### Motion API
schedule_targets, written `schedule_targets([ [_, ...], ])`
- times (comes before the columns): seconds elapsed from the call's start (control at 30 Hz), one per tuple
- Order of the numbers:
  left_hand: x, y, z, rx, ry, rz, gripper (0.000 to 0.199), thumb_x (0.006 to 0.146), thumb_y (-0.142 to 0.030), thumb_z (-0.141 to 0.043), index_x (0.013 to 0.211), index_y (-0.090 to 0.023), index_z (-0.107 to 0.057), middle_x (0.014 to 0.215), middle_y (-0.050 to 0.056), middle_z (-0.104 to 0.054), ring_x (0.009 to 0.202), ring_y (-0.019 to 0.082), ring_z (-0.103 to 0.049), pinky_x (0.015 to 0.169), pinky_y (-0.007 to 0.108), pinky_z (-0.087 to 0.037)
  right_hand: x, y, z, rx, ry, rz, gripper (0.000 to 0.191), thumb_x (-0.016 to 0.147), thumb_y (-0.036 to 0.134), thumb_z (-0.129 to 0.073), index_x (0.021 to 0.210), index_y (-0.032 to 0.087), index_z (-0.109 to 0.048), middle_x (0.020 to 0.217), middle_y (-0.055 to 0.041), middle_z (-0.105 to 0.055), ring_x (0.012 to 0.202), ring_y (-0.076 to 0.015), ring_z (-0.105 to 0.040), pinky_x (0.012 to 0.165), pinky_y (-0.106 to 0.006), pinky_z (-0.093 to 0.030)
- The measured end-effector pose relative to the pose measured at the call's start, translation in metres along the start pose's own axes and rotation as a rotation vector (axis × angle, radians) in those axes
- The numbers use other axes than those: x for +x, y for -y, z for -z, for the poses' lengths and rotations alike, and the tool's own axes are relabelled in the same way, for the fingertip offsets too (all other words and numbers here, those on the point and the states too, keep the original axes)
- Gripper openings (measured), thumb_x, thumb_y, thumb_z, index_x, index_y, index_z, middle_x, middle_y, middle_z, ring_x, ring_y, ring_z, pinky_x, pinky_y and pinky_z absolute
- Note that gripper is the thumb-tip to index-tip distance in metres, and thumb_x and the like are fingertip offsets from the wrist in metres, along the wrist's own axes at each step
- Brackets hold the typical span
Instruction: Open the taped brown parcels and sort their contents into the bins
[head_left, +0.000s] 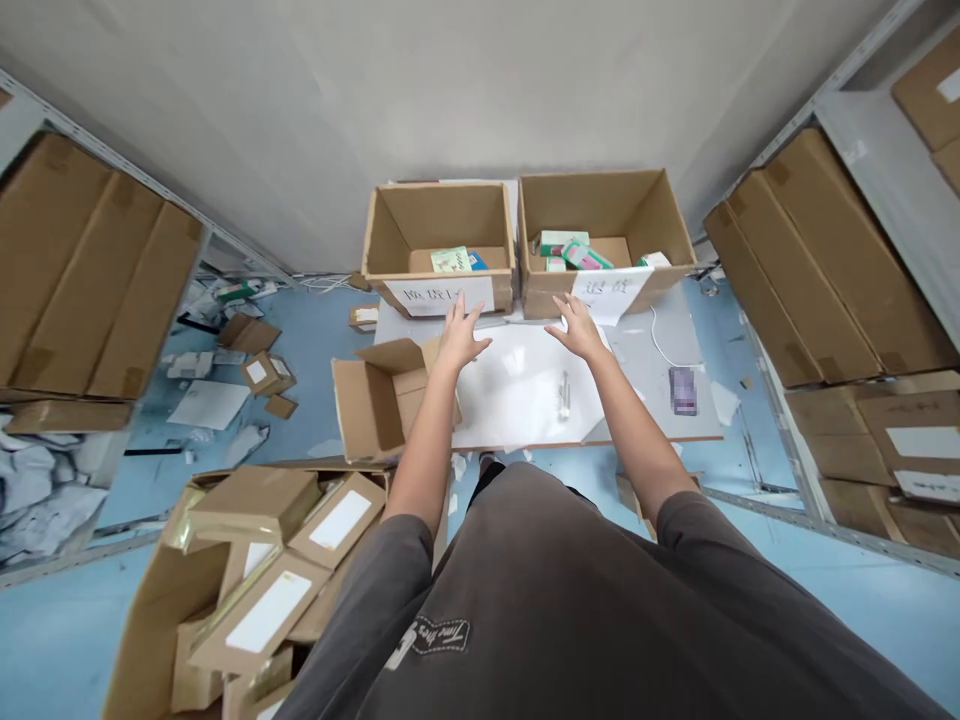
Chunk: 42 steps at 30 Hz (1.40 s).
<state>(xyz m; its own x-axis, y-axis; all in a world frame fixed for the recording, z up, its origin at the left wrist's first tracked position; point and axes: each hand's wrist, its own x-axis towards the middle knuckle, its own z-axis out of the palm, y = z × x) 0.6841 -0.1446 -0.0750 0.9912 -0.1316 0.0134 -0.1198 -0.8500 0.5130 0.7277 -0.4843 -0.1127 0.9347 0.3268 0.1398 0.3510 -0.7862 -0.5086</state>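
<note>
My left hand [459, 338] is held over the table near the front of the left carton [439, 215], fingers spread and holding nothing. That carton bears a white paper label and contains a pale green box [451, 260] and a blue item. In front of the right carton [600, 205] is my right hand [576, 326], also with fingers apart and nothing in it. Several green and white boxes [564, 241] lie inside the right carton. A small clear item [564, 395] rests on the white tabletop [517, 385] between my forearms.
An open carton [371, 400] stands at the table's left end. A large carton [146, 620] of packed boxes is at lower left. A phone-like purple item [683, 391] lies at right. Shelves with cartons [832, 260] flank both sides.
</note>
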Motion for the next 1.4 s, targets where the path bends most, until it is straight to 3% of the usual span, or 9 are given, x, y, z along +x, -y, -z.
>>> schedule_targets([
  [0.13, -0.068, -0.043, -0.085, 0.044, 0.169, 0.12, 0.097, 0.086, -0.039, -0.093, 0.17, -0.029, -0.046, 0.188, 0.012, -0.012, 0.171, 0.049, -0.016, 0.135, 0.061, -0.032, -0.106, -0.055, -0.008, 0.0, 0.059, -0.1, 0.077, 0.103, 0.054, -0.069, 0.171, 0.022, -0.048, 0.177, -0.0183, -0.039, 0.165, -0.0423, -0.032, 0.133, -0.066, -0.032],
  [0.27, -0.119, -0.065, -0.152, 0.058, 0.338, 0.211, 0.093, 0.09, -0.042, -0.088, 0.171, -0.03, -0.044, 0.188, 0.013, -0.011, 0.17, 0.05, -0.017, 0.131, 0.061, -0.038, -0.176, -0.086, -0.018, -0.01, 0.129, -0.178, 0.074, 0.105, 0.051, -0.066, 0.17, 0.021, -0.049, 0.177, -0.0186, -0.039, 0.164, -0.0405, -0.033, 0.132, -0.062, -0.034],
  [0.5, -0.172, -0.047, -0.239, 0.161, 0.45, 0.458, 0.076, 0.101, -0.028, -0.067, 0.172, -0.025, -0.041, 0.182, 0.018, -0.029, 0.164, 0.042, -0.033, 0.126, 0.055, -0.044, -0.231, -0.124, -0.085, -0.101, 0.33, -0.359, 0.069, 0.105, 0.036, -0.063, 0.168, 0.013, -0.049, 0.171, -0.0211, -0.046, 0.156, -0.0385, -0.041, 0.13, -0.054, -0.034],
  [0.6, -0.199, -0.035, -0.266, 0.215, 0.397, 0.452, 0.065, 0.102, -0.026, -0.063, 0.166, -0.027, -0.051, 0.176, 0.016, -0.04, 0.157, 0.039, -0.041, 0.122, 0.053, -0.047, -0.247, -0.135, -0.119, -0.152, 0.362, -0.46, 0.073, 0.1, 0.028, -0.064, 0.168, 0.008, -0.047, 0.164, -0.0244, -0.053, 0.148, -0.0393, -0.047, 0.124, -0.051, -0.04],
  [0.7, -0.218, -0.028, -0.281, 0.225, 0.312, 0.416, 0.05, 0.105, -0.028, -0.058, 0.154, -0.028, -0.065, 0.158, 0.016, -0.058, 0.143, 0.037, -0.051, 0.114, 0.05, -0.052, -0.257, -0.139, -0.136, -0.19, 0.321, -0.545, 0.059, 0.101, 0.022, -0.058, 0.158, 0.005, -0.058, 0.147, -0.0259, -0.066, 0.137, -0.0372, -0.056, 0.117, -0.047, -0.046],
  [0.9, -0.215, -0.032, -0.26, 0.15, 0.357, 0.346, 0.038, 0.104, -0.016, -0.051, 0.124, -0.022, -0.083, 0.123, 0.018, -0.073, 0.118, 0.032, -0.065, 0.103, 0.043, -0.051, -0.253, -0.112, -0.117, -0.158, 0.304, -0.533, 0.029, 0.094, 0.01, -0.055, 0.104, 0.012, -0.083, 0.112, -0.023, -0.075, 0.115, -0.034, -0.063, 0.104, -0.043, -0.052],
  [1.1, -0.207, -0.05, -0.178, 0.086, 0.165, 0.177, 0.037, 0.108, -0.018, -0.05, 0.124, -0.027, -0.082, 0.126, 0.013, -0.073, 0.123, 0.029, -0.064, 0.106, 0.038, -0.049, -0.229, -0.008, -0.064, -0.195, 0.056, -0.313, 0.031, 0.104, 0.021, -0.052, 0.115, 0.017, -0.081, 0.14, -0.0218, -0.064, 0.131, -0.037, -0.055, 0.112, -0.051, -0.051],
  [1.23, -0.201, -0.06, -0.121, -0.004, -0.003, 0.146, 0.037, 0.112, -0.022, -0.048, 0.13, -0.028, -0.081, 0.131, 0.012, -0.071, 0.121, 0.028, -0.065, 0.103, 0.036, -0.051, -0.2, 0.066, -0.057, -0.119, -0.109, -0.109, 0.031, 0.106, 0.022, -0.049, 0.116, 0.022, -0.079, 0.153, -0.0174, -0.059, 0.14, -0.0357, -0.051, 0.116, -0.053, -0.05],
  [1.4, -0.18, -0.067, -0.1, -0.093, 0.015, 0.187, 0.032, 0.109, -0.017, -0.054, 0.124, -0.023, -0.081, 0.128, 0.013, -0.071, 0.11, 0.026, -0.071, 0.096, 0.034, -0.054, -0.159, 0.084, -0.07, -0.042, -0.23, -0.255, 0.034, 0.105, 0.021, -0.044, 0.116, 0.018, -0.076, 0.134, -0.0196, -0.068, 0.124, -0.0298, -0.062, 0.112, -0.045, -0.054],
])
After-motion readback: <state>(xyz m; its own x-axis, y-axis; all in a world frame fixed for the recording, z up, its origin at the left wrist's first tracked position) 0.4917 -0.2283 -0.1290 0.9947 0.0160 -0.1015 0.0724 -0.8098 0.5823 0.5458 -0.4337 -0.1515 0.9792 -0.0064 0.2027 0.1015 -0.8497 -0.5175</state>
